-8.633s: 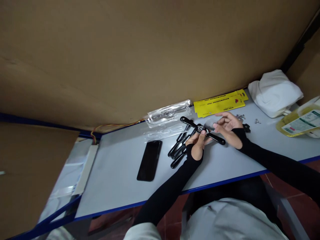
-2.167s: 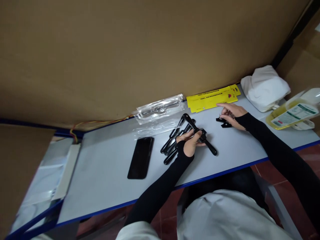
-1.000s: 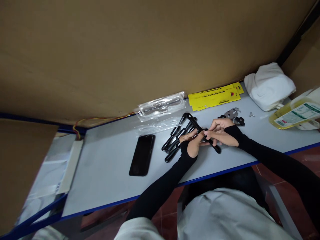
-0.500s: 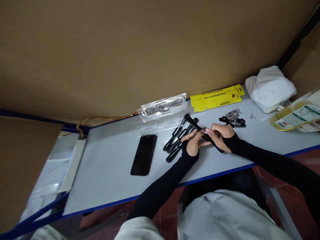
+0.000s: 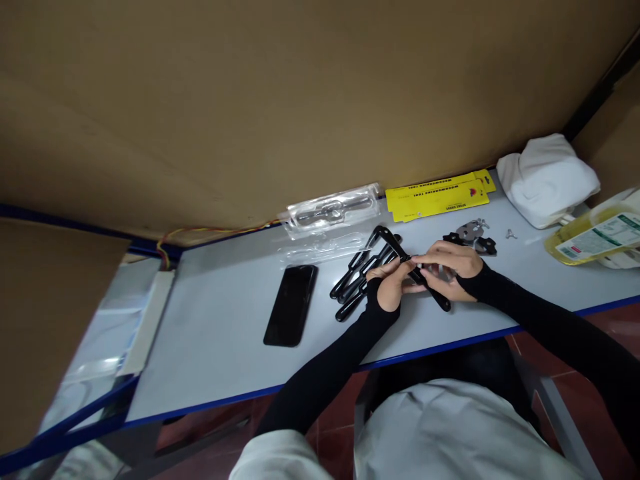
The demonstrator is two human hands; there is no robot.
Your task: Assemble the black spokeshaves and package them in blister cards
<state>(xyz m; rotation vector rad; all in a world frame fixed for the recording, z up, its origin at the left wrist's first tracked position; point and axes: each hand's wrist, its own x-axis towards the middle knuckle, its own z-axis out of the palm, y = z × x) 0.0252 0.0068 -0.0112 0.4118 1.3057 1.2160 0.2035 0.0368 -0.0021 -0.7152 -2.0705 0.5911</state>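
My left hand [image 5: 393, 285] is wrapped round the middle of a black spokeshave [image 5: 439, 297], which slants from upper left to lower right above the table. At the tool's centre, the fingertips of my right hand [image 5: 447, 268] are pinched together; whatever small part they hold is hidden. Beside my left hand lie several more black spokeshave bodies [image 5: 353, 288] in a loose pile. Past my right hand are flat metal blades and black plates [image 5: 473, 233], with a small wing-shaped screw [image 5: 511, 234] to their right.
A black phone [image 5: 291, 305] lies left of the pile. Clear plastic packs [image 5: 334, 208] and yellow cards [image 5: 437, 198] line the back by the cardboard wall. On the right are a white cloth bundle [image 5: 547, 180] and a bottle of yellow liquid [image 5: 595, 237].
My right hand has shifted its fingers at the spokeshave's middle, with the index finger now stretched along it and the lower handle more exposed. The view has shifted slightly.
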